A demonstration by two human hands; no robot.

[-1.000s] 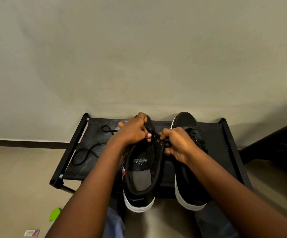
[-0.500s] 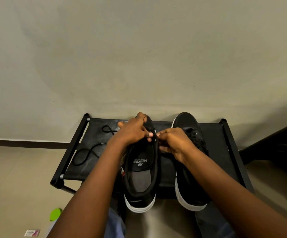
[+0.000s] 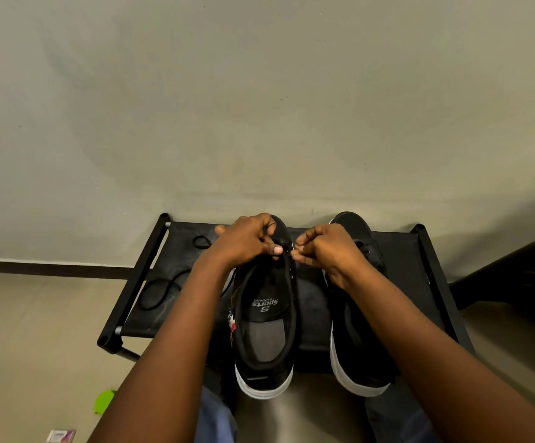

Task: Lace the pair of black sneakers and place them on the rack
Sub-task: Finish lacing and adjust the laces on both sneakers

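Head view shows your left hand (image 3: pixel 247 239) gripping the left sneaker (image 3: pixel 267 318) on the rack (image 3: pixel 432 273) to steady it while your right hand (image 3: pixel 325 251) pinches its lace taut beside the eyelets.

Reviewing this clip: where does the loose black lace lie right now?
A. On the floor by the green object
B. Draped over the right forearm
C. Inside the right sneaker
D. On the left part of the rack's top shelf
D: the loose lace curls on the black rack shelf, left of the sneaker both hands are working on.
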